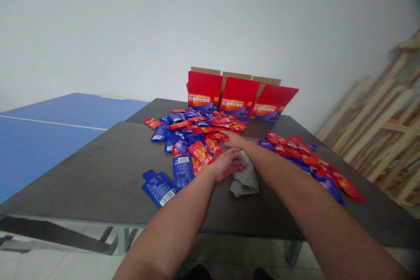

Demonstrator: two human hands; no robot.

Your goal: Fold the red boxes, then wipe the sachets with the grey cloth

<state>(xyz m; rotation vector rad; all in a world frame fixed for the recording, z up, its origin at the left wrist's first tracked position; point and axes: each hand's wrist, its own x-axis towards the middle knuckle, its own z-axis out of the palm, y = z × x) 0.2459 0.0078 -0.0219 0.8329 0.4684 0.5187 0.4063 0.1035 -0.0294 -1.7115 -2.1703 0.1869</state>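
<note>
My right hand (233,140) reaches to the near right edge of a mixed pile of pouches, its fingers closed around the end of a red pouch (217,136). Part of that grip is hidden by the hand itself. Nearer to me, my left hand (227,164) is open, fingers apart and slightly bent, with nothing in it. Its fingertips lie beside a crumpled grey cloth (245,179) on the table. Just left of this hand are red-orange pouches (201,153) and a blue pouch (183,169) with a barcode. Another blue pouch (160,188) lies apart, near the front.
Three red and blue boxes (205,92) with raised flaps stand in a row behind the pile. A second heap of red and blue pouches (305,157) spreads along the right of the dark table (108,175). A blue table (59,140) adjoins on the left; wooden pallets (387,127) lean at right.
</note>
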